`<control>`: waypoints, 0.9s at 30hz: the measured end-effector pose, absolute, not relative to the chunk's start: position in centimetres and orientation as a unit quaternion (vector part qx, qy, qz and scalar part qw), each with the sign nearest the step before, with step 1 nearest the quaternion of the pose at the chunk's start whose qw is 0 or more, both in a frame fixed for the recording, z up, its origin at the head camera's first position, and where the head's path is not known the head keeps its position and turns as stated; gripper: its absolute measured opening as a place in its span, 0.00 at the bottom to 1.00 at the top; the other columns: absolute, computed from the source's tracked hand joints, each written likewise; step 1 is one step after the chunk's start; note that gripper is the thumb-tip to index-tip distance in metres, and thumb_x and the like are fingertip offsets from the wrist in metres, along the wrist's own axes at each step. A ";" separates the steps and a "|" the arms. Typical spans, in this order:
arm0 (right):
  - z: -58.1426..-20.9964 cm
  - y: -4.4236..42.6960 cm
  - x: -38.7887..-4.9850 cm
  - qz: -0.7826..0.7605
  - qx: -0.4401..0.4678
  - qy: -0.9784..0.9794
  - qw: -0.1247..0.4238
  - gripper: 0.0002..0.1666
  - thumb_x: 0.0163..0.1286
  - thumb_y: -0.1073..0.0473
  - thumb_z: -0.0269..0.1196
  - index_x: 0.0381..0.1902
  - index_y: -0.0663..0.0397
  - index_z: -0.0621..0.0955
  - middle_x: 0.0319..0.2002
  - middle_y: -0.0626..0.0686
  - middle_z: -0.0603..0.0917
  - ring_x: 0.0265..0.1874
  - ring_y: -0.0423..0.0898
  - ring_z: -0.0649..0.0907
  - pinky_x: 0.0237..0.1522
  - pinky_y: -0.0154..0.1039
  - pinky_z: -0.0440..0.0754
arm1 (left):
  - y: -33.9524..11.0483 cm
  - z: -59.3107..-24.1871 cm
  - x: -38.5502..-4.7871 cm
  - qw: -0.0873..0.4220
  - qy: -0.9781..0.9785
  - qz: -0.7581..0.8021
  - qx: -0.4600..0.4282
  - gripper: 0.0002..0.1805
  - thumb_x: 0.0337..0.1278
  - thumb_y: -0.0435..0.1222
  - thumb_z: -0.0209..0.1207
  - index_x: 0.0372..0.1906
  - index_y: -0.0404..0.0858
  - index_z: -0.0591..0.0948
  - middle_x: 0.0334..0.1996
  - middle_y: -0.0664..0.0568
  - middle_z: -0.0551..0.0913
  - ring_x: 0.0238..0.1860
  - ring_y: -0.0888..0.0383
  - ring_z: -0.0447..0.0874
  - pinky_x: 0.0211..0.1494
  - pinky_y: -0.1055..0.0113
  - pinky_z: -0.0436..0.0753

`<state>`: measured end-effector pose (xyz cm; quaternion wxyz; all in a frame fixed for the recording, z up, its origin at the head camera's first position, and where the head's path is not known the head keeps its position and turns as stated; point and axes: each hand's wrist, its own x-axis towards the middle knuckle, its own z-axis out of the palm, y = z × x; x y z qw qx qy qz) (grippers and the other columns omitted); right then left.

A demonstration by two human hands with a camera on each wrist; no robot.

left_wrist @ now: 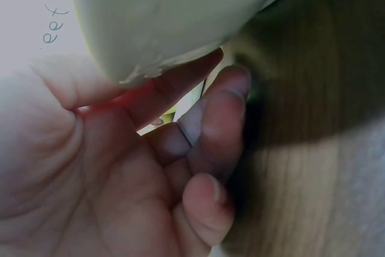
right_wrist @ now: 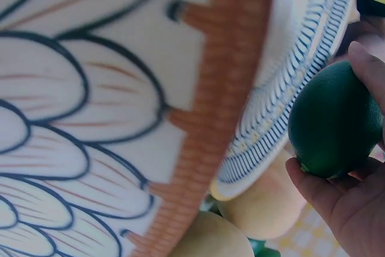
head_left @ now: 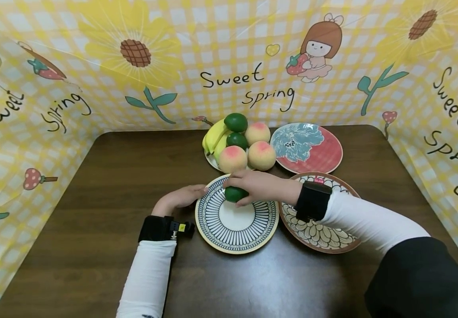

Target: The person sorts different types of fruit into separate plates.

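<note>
My right hand (head_left: 254,184) holds a dark green, egg-shaped fruit (right_wrist: 334,121) between thumb and fingers. In the head view the fruit is over the upper part of a white plate (head_left: 237,243) with blue-black radiating lines; contact with the plate cannot be told. My left hand (head_left: 179,198) pinches this plate's left rim, and the left wrist view shows fingers (left_wrist: 222,124) beneath its pale underside (left_wrist: 174,16). Behind it, a small dish carries bananas (head_left: 215,137), two more green fruits (head_left: 235,123) and several peaches (head_left: 233,159).
A red plate with a blue flower (head_left: 324,152) lies at the back right. Under my right forearm sits a brown-rimmed petal-pattern plate (head_left: 324,240), beside the lined one. A yellow checked cloth (head_left: 229,53) surrounds the dark wooden table (head_left: 94,229) at the back and sides.
</note>
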<state>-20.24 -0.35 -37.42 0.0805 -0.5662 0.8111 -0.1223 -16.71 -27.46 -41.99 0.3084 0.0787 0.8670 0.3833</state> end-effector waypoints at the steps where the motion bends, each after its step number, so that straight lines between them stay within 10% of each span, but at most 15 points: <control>1: -37.5 -0.3 -20.2 -0.119 -0.567 0.810 0.088 0.33 0.65 0.52 0.73 0.65 0.54 0.77 0.59 0.57 0.80 0.58 0.51 0.81 0.62 0.47 0.81 | -27.5 -41.9 -16.7 0.308 0.867 0.383 0.077 0.30 0.85 0.44 0.34 0.78 0.31 0.61 0.74 0.34 0.68 0.79 0.37 0.58 0.82 0.41 0.57; 27: -39.9 -0.5 -19.9 -0.111 -0.574 0.804 0.110 0.36 0.64 0.49 0.74 0.66 0.54 0.76 0.59 0.58 0.80 0.59 0.53 0.80 0.66 0.49 0.78 | -27.4 -42.3 -16.8 0.315 0.860 0.398 0.054 0.30 0.84 0.43 0.35 0.79 0.31 0.60 0.76 0.34 0.66 0.80 0.38 0.57 0.83 0.42 0.56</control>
